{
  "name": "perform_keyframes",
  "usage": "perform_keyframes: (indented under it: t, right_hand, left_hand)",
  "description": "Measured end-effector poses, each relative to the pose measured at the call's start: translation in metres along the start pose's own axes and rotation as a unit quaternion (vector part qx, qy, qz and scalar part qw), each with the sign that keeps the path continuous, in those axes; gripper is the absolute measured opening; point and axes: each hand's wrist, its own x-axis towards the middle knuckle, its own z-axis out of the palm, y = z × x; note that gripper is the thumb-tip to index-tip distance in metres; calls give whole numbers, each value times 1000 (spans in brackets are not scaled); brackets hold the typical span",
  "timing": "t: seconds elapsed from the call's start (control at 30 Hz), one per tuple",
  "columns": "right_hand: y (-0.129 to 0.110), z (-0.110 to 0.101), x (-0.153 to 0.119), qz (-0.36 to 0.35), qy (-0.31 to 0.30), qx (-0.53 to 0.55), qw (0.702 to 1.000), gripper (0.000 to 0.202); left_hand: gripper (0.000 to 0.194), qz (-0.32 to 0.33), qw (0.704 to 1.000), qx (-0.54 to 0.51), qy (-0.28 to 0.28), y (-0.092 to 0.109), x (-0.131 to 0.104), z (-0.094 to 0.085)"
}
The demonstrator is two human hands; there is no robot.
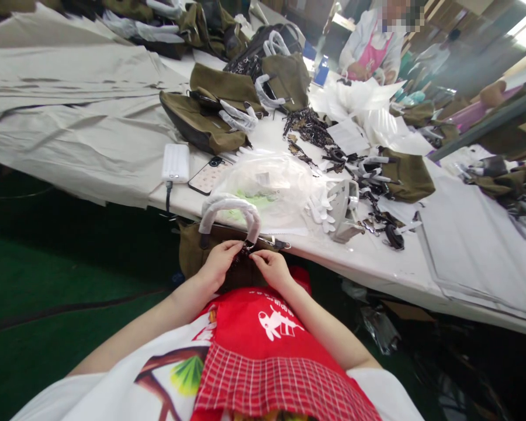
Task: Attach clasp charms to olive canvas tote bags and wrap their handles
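Olive fabric shows under both hands: the bag (190,251) sits at the near edge of the table (377,272), between that edge and the red apron (267,321); what it rests on is hidden. Its arched handle (230,204) already has white wrapping along most of its length. The left hand (221,260) pinches near the metal ring (249,245) at 1 foot of the handle, and the right hand (272,268) has thumb and finger closed on a small dark piece (237,263) just below it. Whether that piece is joined to the ring cannot be told, so the work at this spot looks unfinished. On the table, towards its far edge, 1 heap of dark straps (309,126) lies loose, apparently on no bag, beside other olive bags (228,88) with wrapped handles; how complete those are cannot be judged. Another bag (407,175) lies farther right, near more dark straps. A clear plastic bag (267,181) lies close to the near edge, just beyond the handle.
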Motion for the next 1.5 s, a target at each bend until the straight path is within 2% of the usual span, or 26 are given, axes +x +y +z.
perform_keyframes:
  t: [0.17,0.37,0.47,0.57,0.83,1.17,1.4,1.5]
  right_hand:
    - [-5,-4,-5,-21,9,-88,996,24]
    - [-25,-14,-11,-98,45,-255,961,26]
    - [-33,-17,-5,-121,29,-303,945,29]
    - [-37,-17,3,-105,30,-328,938,29]
    - [-44,-14,23,-60,40,-291,954,22]
    - [-43,-14,41,35,21,-147,988,17]
    - [-36,-15,49,47,-4,-122,991,23]
    - [-33,-13,47,31,17,-93,995,23]
  left_hand:
    - [42,-22,998,34,-49,3,2,-1]
    - [33,-31,984,101,-140,16,7,-3]
    - [33,1,984,105,-141,18,10,-2]
    - [38,41,988,84,-124,15,13,0]
    - [31,89,984,102,-115,13,18,0]
    - [27,111,976,139,-124,19,20,0]
    - [30,114,976,138,-125,18,22,3]
    - [30,118,976,137,-125,19,19,2]
